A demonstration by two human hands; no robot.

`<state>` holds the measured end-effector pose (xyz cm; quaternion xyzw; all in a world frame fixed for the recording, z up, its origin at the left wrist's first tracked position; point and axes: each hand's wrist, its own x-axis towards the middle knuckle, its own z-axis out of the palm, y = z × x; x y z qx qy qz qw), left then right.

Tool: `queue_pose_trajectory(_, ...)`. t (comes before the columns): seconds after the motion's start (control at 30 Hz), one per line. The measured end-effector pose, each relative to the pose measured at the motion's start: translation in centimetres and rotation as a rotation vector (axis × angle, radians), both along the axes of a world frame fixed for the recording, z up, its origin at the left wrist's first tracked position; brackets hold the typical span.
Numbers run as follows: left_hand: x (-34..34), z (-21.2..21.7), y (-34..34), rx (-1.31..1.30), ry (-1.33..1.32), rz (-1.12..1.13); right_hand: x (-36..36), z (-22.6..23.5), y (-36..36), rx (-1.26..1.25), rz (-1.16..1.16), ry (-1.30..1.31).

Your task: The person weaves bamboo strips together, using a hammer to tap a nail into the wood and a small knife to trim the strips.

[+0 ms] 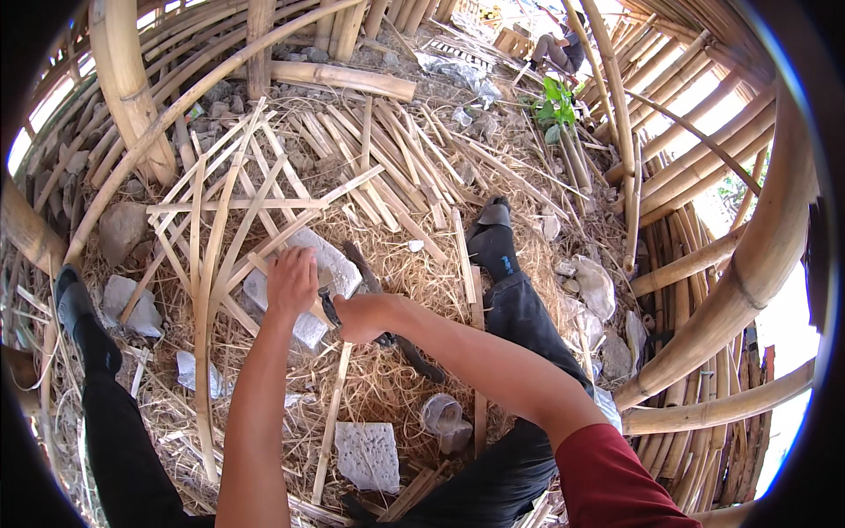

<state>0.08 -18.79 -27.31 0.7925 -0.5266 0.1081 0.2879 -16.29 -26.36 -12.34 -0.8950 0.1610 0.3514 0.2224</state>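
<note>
My left hand point(293, 280) is closed over a split bamboo strip point(256, 263), above a pale stone block point(330, 260). Close beside it, my right hand point(365, 318) is wrapped round a dark tool point(385, 339). Black parts of the tool show on both sides of the fist, but its kind is hard to make out. A long dark curved piece point(414, 359) lies behind the right wrist; whether it belongs to the tool is unclear. Ahead and to the left, a lattice of crossed bamboo strips point(236, 206) rests on the ground, reaching up to the left hand.
Loose bamboo strips point(396, 167) are heaped ahead among shavings. A second pale block point(367, 456) and a clear plastic cup point(441, 412) lie between my legs. Thick bamboo poles point(748, 273) frame the right side. Far off, a person point(561, 51) sits near a green plant point(555, 107).
</note>
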Motion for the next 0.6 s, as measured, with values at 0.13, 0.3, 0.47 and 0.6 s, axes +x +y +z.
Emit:
queue_pose_trajectory(0.13, 0.4, 0.0, 0.4, -0.013, 0.014, -0.005, 0.1, 0.2, 0.7, 0.012, -0.020, -0.013)
queue_pose_trajectory(0.3, 0.8, -0.4, 0.6, -0.029, -0.006, -0.005, -3.6, -2.5, 2.8, 0.018, -0.144, -0.278)
queue_pose_trajectory(0.47, 0.2, -0.1, 0.1, 0.000, -0.004, -0.002, -4.8, -3.5, 2.9, 0.037, -0.221, -0.360)
queue_pose_trajectory(0.6, -0.9, -0.2, -0.2, -0.001, -0.003, 0.008, -6.5, -4.0, 3.4, 0.057, -0.281, -0.377)
